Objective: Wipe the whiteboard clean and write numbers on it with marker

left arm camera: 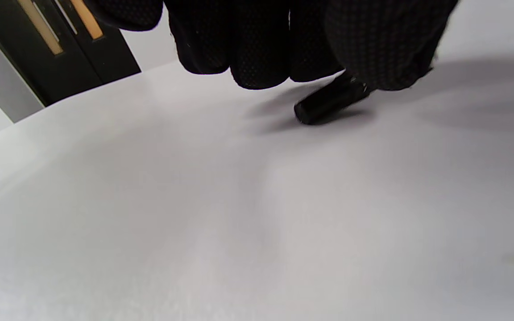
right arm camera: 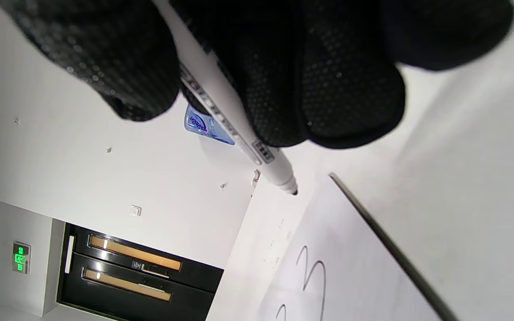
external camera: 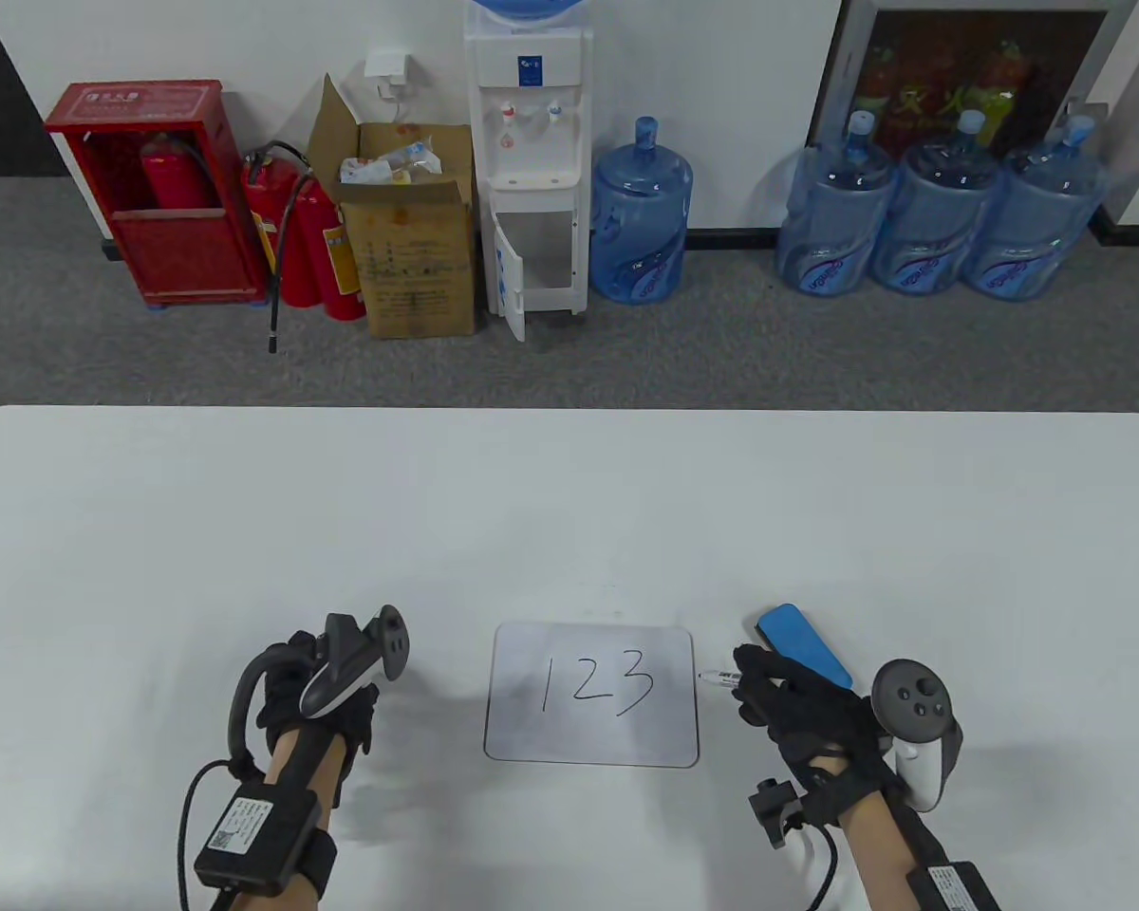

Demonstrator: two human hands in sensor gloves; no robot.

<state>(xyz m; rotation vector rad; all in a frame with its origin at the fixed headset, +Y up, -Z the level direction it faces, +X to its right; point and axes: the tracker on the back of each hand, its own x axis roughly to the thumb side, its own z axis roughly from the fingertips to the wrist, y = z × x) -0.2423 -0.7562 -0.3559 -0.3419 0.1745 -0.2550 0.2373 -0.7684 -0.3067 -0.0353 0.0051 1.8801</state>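
Pinching the marker (external camera: 721, 677) in curled fingers (right arm camera: 279, 76), the right hand (external camera: 797, 712) is aiming its tip left toward the whiteboard (external camera: 592, 695); the left hand (external camera: 318, 688) is gripping a black cap (left arm camera: 328, 102).

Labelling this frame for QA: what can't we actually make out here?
- Small black cylindrical cap: left wrist view shows only its end; the gloved left hand covers the rest, and the table view hides it entirely.
- White marker pen: barrel print too small to read; right hand covers its rear.
- Blue oblong eraser: near end behind the right hand.
- White rectangular whiteboard: the right wrist view's bottom edge cuts off the digits.
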